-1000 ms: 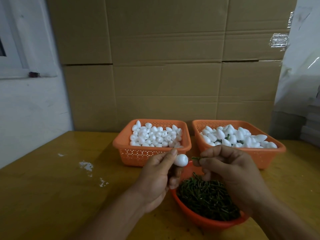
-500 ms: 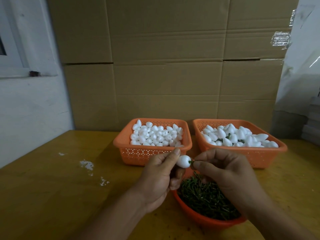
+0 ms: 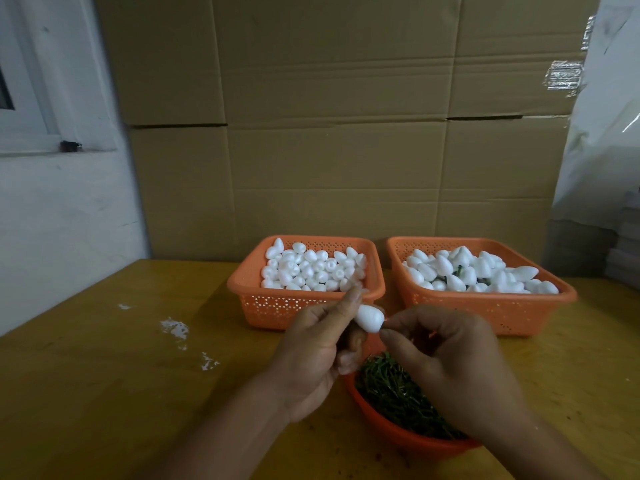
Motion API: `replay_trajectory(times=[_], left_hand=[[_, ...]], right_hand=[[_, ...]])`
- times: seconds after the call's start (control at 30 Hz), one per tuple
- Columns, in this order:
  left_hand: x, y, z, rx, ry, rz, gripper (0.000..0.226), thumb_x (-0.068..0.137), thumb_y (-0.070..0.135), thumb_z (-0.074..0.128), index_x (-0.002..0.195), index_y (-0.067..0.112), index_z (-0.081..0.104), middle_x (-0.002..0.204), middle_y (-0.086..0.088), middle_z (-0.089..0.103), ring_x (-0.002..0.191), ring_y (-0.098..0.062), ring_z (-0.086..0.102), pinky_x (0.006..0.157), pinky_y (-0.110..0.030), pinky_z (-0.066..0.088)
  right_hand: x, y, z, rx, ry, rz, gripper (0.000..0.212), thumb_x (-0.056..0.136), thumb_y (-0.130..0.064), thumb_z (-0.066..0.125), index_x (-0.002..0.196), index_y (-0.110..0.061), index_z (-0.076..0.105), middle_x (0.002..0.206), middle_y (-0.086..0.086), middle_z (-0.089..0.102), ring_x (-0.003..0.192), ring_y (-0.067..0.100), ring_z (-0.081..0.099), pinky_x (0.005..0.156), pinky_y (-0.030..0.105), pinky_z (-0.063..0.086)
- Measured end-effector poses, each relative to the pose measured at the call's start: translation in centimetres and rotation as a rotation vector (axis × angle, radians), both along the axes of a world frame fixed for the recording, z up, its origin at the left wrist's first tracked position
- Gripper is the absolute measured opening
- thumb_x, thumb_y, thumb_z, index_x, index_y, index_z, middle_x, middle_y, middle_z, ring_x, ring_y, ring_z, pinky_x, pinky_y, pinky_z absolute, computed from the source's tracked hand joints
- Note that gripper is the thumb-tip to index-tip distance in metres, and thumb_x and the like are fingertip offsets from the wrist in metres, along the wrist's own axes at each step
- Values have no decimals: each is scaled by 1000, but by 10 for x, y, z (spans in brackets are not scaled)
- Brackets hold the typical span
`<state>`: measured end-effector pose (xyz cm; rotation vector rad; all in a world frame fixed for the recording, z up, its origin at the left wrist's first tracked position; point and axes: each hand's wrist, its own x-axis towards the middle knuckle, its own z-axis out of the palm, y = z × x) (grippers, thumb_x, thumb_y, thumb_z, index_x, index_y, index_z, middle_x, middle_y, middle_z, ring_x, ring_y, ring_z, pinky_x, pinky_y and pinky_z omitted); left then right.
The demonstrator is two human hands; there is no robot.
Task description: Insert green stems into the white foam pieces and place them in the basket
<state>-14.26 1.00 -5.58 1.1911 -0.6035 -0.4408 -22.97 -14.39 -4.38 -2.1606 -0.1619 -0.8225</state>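
My left hand (image 3: 320, 348) pinches a white foam piece (image 3: 370, 318) between thumb and fingers, in front of the two baskets. My right hand (image 3: 446, 355) meets the foam's flat end with pinched fingertips; the green stem is hidden between them. Below both hands an orange bowl (image 3: 398, 434) holds a heap of green stems (image 3: 391, 393). The left orange basket (image 3: 277, 306) is full of plain foam pieces. The right orange basket (image 3: 485, 306) holds foam pieces with green stems showing among them.
Everything stands on a yellow wooden table (image 3: 104, 393) with white foam crumbs (image 3: 175, 329) at the left. Stacked cardboard boxes (image 3: 329, 133) form a wall right behind the baskets. A white wall with a window frame is at the left, plastic sheeting at the right.
My right hand has closed the gap to the foam piece, and the green stem end seen earlier between the hands is no longer visible. The foam piece has tilted slightly.
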Motion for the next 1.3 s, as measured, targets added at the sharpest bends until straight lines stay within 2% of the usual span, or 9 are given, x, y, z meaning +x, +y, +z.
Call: replay_trajectory(times=[0.1,0.2,0.37,0.5,0.63,0.73,0.9,1.0,1.3], left_hand=[[0,2,1,-44,-32,-72,24,86,24,69,99,4,73,63,-3,43,53,-10,37,51,-23,28],[-1,1,1,-50,-64,-73,23,85,16,65,104,5,73,61,-2,41,54,-9,38,51,-21,32],[-4,-1,0,1,-209,44,18,87,27,66,100,17,74,59,2,42,54,-9,38,51,-21,34],[-7,-2,0,59,-365,138,13,90,37,64,87,28,72,60,9,48,56,-6,42,53,-19,37],[-10,-2,1,87,-502,185,18,95,34,58,78,32,66,60,15,50,57,1,44,55,-14,38],[-11,-2,2,106,-566,211,20,97,32,56,78,35,62,60,21,54,56,5,49,55,-9,38],[-11,-2,2,139,-607,224,22,99,39,53,78,41,61,59,23,54,54,5,47,53,-9,36],[-10,-3,0,145,-607,238,23,99,41,54,77,37,60,60,20,52,54,3,45,53,-11,36],[-9,-4,-1,145,-620,280,23,98,37,54,76,33,59,61,20,53,56,4,47,54,-11,37]], right_hand=[[1,-1,0,15,-13,-21,12,82,-21,75,77,-32,75,67,-13,69,56,9,61,48,15,43],[2,-2,0,56,-14,-24,11,82,-21,77,78,-32,76,68,-12,70,61,11,64,52,20,47],[3,0,-2,128,19,41,13,84,-19,76,77,-30,77,68,-8,71,61,8,63,54,17,47],[3,4,-3,198,24,57,12,84,-23,75,76,-31,77,68,-5,72,59,10,64,54,27,52],[3,9,-3,272,37,83,17,86,-22,74,75,-33,77,61,-4,70,45,1,54,43,12,38],[4,12,-4,309,57,101,19,87,-21,73,72,-32,76,59,0,68,43,1,50,43,13,37],[1,14,-2,312,69,129,14,85,-28,72,72,-32,76,60,1,69,43,0,49,44,13,37],[1,15,-2,346,72,139,18,87,-20,72,73,-29,76,55,-3,66,41,-1,51,43,8,35],[2,18,-5,361,63,149,17,90,-15,69,74,-17,76,57,-3,66,44,-1,52,46,9,37]])
